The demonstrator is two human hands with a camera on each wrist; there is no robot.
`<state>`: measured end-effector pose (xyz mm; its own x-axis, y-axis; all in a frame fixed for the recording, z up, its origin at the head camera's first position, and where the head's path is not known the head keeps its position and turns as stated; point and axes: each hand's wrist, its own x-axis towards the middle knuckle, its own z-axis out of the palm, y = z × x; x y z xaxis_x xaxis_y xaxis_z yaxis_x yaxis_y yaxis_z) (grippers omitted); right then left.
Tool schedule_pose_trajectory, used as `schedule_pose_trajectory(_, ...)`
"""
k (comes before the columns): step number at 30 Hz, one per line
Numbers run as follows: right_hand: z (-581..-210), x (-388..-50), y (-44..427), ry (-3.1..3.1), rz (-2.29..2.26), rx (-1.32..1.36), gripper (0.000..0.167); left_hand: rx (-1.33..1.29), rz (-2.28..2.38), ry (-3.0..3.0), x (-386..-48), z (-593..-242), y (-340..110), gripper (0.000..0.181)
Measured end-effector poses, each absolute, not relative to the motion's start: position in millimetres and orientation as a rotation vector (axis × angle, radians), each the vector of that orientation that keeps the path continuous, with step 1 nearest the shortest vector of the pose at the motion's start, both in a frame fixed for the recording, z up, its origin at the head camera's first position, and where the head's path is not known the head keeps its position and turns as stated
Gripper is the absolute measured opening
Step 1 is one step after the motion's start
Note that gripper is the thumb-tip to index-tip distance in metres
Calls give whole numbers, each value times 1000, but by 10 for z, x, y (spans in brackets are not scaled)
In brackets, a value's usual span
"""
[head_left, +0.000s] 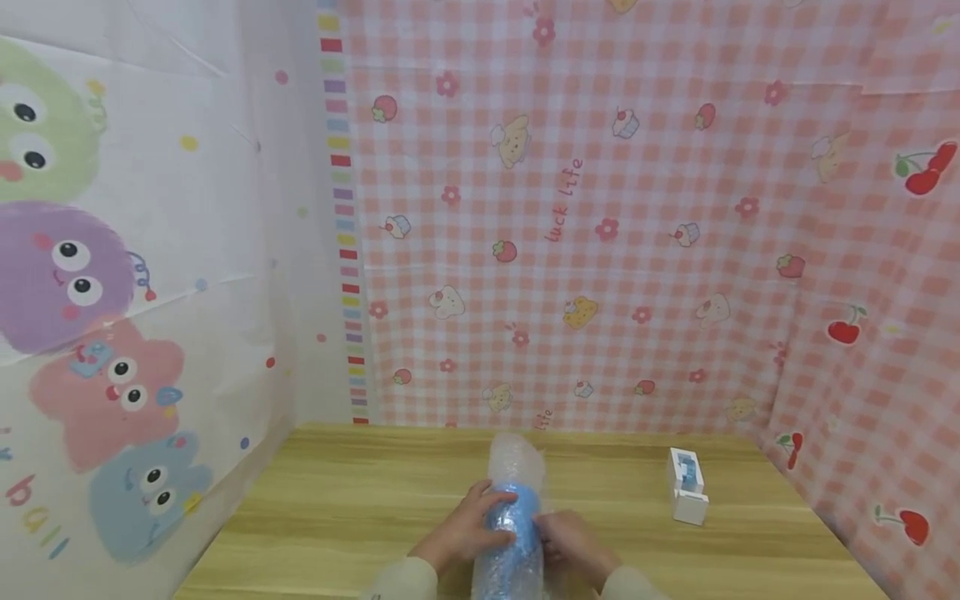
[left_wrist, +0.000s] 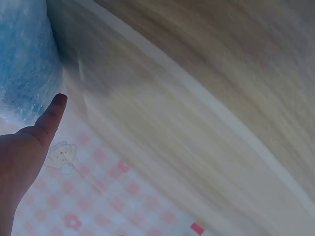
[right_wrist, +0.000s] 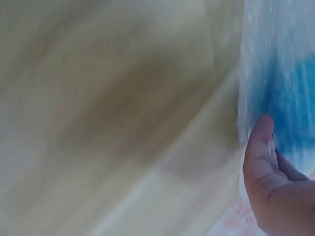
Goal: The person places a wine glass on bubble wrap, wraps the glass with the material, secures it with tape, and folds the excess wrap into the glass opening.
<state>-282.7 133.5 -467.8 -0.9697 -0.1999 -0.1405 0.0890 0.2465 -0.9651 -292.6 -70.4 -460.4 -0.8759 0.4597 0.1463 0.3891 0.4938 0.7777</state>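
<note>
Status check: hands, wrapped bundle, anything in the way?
Left hand rests across bubble-wrapped blue bundle; right hand pinches its right side. Bundle lengthwise over table. White box off right, nothing visibly blocking.

1 bubble-wrapped blue bundle (head_left: 513, 518), 1 small white box (head_left: 687, 492) at right, 1 left-hand grip (head_left: 472, 523), 1 right-hand grip (head_left: 573, 542), 1 bench (head_left: 375, 492)

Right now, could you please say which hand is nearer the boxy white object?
Right. The right hand is left of the boxy white object, touching the blue bubble-wrapped bundle; the left hand is farther, on the bundle's left.
</note>
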Motion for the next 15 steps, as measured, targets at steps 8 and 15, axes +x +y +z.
schedule_pose_trajectory(8,-4659,-2888,1540,2676,-1578,-1,17,716,1293,2656,-2939,-4600,-654,51)
schedule_pose_trajectory(15,-4756,-2804,1513,2847,-1294,-28,18,693,1279,2664,-2932,-4605,-660,50)
